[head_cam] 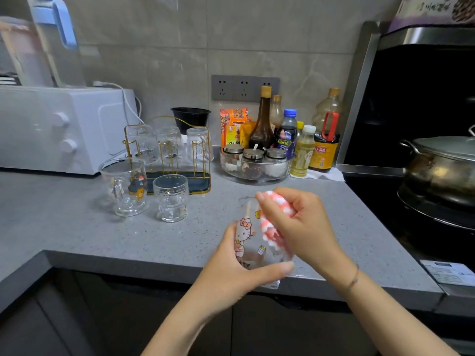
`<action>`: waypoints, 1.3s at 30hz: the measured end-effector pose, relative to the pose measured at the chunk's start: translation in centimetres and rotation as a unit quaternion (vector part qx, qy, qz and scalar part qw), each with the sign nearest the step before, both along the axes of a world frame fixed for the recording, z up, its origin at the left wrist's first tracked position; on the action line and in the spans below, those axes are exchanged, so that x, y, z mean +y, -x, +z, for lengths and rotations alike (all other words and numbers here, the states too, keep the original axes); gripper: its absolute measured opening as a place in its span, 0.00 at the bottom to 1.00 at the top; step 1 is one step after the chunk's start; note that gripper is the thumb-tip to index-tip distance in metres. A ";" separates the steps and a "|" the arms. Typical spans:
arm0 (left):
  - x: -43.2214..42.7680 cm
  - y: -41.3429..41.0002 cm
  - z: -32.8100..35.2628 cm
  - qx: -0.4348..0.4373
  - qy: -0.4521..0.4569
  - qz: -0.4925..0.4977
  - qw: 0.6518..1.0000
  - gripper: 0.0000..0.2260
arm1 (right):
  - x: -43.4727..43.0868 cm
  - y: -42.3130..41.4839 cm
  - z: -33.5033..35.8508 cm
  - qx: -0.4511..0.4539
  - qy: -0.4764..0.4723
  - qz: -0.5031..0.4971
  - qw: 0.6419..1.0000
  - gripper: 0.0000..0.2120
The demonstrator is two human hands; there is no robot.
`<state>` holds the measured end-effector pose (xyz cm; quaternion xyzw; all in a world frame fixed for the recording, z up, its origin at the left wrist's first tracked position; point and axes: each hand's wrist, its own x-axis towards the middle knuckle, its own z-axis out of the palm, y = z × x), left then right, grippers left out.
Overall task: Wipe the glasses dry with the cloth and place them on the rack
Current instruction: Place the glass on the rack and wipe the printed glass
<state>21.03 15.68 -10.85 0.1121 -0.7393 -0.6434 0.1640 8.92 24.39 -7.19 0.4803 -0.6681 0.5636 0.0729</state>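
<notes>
My left hand (pixel 231 268) grips a clear glass with a cartoon cat print (pixel 248 236) above the counter's front edge. My right hand (pixel 300 222) holds a pink and white cloth (pixel 276 217), part of it pushed down inside that glass. Two more glasses stand upright on the counter: a printed one (pixel 126 187) and a dimpled one (pixel 171 197). Behind them is a gold wire rack (pixel 203 160) with three ribbed glasses (pixel 171 142) upside down on its pegs.
A white toaster oven (pixel 56 127) sits at the back left. A glass tray of spice jars (pixel 254 165) and several sauce bottles (pixel 263 122) stand at the back right. A stove with a metal pot (pixel 442 165) is at the right. The grey counter (pixel 102 235) runs in front.
</notes>
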 end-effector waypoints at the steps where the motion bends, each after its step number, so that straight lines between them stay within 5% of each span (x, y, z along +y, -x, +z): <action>1: -0.1 0.2 0.1 0.005 0.021 0.017 1.000 0.34 | -0.1 0.0 0.1 0.018 0.000 -0.011 1.000 0.19; 6: -0.8 0.5 0.5 0.040 0.002 -0.001 0.999 0.32 | -0.4 0.1 0.6 0.030 0.030 0.002 0.999 0.23; 10: -1.6 -0.1 1.3 0.054 -0.133 -0.091 0.985 0.37 | -0.2 0.1 0.9 -0.051 0.084 0.090 0.991 0.22; 14: -1.4 -0.2 1.3 0.097 -0.342 -0.235 0.905 0.27 | 0.1 -0.2 1.1 -0.165 0.149 0.143 0.964 0.15; 16: -1.4 0.0 1.1 0.095 -0.371 -0.257 0.887 0.28 | 0.0 -0.3 1.0 -0.177 0.155 0.134 0.963 0.15; 21: -2.5 0.1 1.9 0.040 -0.236 -0.165 0.957 0.37 | 0.2 0.1 1.8 -0.182 0.141 0.104 0.967 0.20; 24: -1.9 0.0 3.4 0.031 -0.065 -0.100 0.992 0.34 | 0.2 0.4 2.5 -0.079 0.132 0.058 0.986 0.17; 28: -0.7 0.4 3.5 0.078 0.125 0.023 0.989 0.41 | -0.3 0.4 2.8 0.002 0.110 0.008 0.994 0.19; 31: -0.8 0.6 2.9 0.121 0.132 0.039 0.983 0.37 | -0.5 0.3 2.7 -0.006 0.121 0.009 0.993 0.20; 36: -1.5 0.2 3.2 0.127 -0.070 -0.070 0.987 0.25 | -0.2 -0.1 2.8 -0.044 0.139 0.070 0.987 0.20; 39: -1.7 0.0 3.1 0.094 -0.337 -0.249 0.903 0.31 | -0.1 -0.4 2.9 -0.115 0.175 0.124 0.970 0.17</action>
